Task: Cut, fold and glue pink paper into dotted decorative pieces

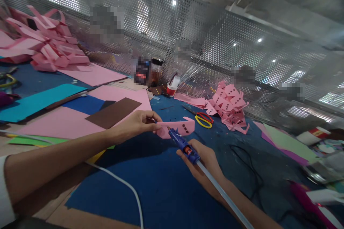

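Observation:
Between finger and thumb of my left hand (134,125) is the left end of a pink paper cutout (176,128) with a row of small dark squares on it. A blue hot glue gun (185,146) is gripped in my right hand (205,159). The gun's tip meets or nearly meets the cutout near my left fingers; exact contact is unclear. From the gun's rear a long translucent glue stick (223,193) runs toward the bottom edge. Just beyond the cutout lie scissors (204,118) with red and yellow handles.
A heap of pink cutouts (228,105) lies at right. More folded pink strips (53,43) pile up at far left. Brown (115,112) and teal (40,100) sheets lie left. A red-and-white cup (172,88) stands at the back. A white cord (120,182) and a black cable (249,164) cross the table.

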{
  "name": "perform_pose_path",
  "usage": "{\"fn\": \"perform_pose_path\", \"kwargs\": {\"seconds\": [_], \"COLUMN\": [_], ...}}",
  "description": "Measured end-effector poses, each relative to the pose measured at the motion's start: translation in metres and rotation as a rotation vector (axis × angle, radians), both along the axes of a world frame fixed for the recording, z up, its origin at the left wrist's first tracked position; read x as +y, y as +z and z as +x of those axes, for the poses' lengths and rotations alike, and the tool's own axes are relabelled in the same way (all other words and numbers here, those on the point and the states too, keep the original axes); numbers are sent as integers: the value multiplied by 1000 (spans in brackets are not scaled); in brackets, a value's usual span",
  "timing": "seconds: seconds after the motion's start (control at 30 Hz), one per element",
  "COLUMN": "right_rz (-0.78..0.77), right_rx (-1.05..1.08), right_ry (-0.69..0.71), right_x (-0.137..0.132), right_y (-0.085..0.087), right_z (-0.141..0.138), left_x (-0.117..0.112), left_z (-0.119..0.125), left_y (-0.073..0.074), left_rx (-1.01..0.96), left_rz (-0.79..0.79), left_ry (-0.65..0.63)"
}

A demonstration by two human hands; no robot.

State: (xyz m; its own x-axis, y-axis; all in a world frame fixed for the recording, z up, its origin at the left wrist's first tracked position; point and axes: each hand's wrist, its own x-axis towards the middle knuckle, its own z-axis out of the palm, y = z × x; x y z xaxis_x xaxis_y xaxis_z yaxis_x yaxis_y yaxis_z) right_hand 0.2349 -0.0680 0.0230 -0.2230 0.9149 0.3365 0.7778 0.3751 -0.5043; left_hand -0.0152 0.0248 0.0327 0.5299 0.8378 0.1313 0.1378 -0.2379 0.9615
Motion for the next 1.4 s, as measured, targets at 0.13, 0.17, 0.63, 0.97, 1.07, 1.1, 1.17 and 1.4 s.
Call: {"fn": "perform_pose_path", "kwargs": {"seconds": [0.13, 0.17, 0.63, 0.97, 1.07, 1.1, 1.17, 1.4], "right_rz": [9, 10, 66, 69, 50, 47, 46, 46], "right_rx": [-17, -16, -55, -94, -105, -106, -105, -121], "right_ry": [-13, -11, 5, -30, -35, -34, -32, -28], "right_x": [1, 1, 2, 6, 5, 5, 4, 3], "right_y": [0, -1, -6, -13, -13, -13, -13, -12], "right_z": [1, 1, 3, 6, 7, 7, 7, 8], "left_x": [0, 0, 3, 2, 1, 1, 1, 2], "left_z": [0, 0, -2, -1, -1, -1, -1, -1], "left_y": [-1, -1, -6, -3, -3, -2, -2, -2], "left_rx": [5, 5, -6, 4, -6, -5, 0, -4], "left_rz": [2, 1, -5, 9, 2, 2, 4, 3], "left_ry": [-6, -8, -19, -9, -6, -9, -16, -6]}}
